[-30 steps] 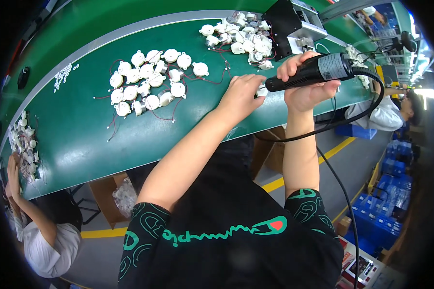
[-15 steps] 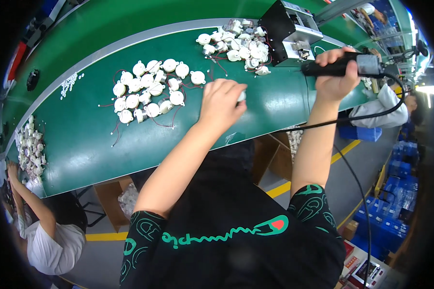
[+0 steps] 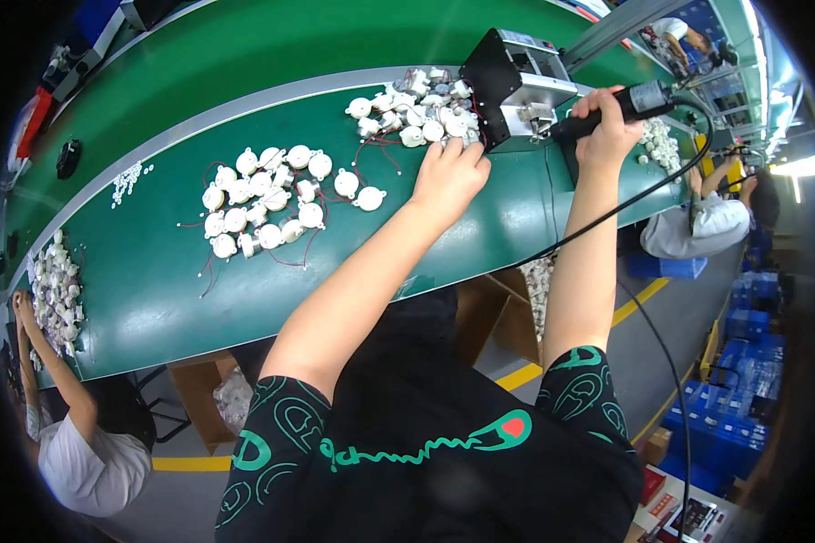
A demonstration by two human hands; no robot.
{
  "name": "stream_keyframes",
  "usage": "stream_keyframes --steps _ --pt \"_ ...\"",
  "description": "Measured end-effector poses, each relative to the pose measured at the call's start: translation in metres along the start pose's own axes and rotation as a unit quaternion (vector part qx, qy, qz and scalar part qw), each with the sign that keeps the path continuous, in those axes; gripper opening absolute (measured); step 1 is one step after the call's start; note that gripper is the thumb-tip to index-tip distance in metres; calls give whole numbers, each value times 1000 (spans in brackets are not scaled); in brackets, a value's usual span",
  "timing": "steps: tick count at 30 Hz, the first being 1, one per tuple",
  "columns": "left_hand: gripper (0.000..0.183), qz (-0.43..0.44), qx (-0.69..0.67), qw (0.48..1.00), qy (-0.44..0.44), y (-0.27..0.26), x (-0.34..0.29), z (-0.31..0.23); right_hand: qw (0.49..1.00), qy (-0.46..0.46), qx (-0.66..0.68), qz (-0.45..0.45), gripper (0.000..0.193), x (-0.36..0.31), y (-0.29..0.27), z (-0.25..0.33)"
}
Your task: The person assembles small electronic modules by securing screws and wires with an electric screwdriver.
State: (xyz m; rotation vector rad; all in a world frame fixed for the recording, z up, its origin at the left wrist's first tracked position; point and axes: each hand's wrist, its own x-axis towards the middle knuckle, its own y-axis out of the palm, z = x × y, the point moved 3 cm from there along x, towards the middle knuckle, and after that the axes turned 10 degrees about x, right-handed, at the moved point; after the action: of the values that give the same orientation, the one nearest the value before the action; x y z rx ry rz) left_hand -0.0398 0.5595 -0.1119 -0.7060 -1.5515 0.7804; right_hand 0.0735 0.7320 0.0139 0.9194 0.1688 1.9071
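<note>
My right hand is wrapped round a black corded electric screwdriver. Its front end points left, close against the metal front of a black box-shaped screw feeder; whether it touches cannot be made out. At the near edge of a pile of white round motors with thin red wires, my left hand has its fingers bent down. The fingertips are partly hidden, and so is whatever they pinch. A single white motor lies left of that hand, beside a spread-out group of similar motors.
Small white parts lie at the far left of the green table. A black cable crosses above my right forearm. Other people work at both ends. Cardboard boxes stand under the table, with blue crates to the right.
My left hand has let go of a white part, now beside the left group, and moved to the far pile. The screwdriver's end has come close to the feeder's front. The view has shifted slightly.
</note>
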Motion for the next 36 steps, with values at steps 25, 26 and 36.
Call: stream_keyframes --steps 25,26,36 --pt "36 165 -405 899 4 -13 -39 17 992 87 34 81 25 -133 70 13" --pt "34 162 -408 899 2 -13 -38 17 993 84 35 79 25 -134 69 12" --pt "32 126 -432 893 6 -8 -41 15 990 102 37 86 25 -139 67 3"
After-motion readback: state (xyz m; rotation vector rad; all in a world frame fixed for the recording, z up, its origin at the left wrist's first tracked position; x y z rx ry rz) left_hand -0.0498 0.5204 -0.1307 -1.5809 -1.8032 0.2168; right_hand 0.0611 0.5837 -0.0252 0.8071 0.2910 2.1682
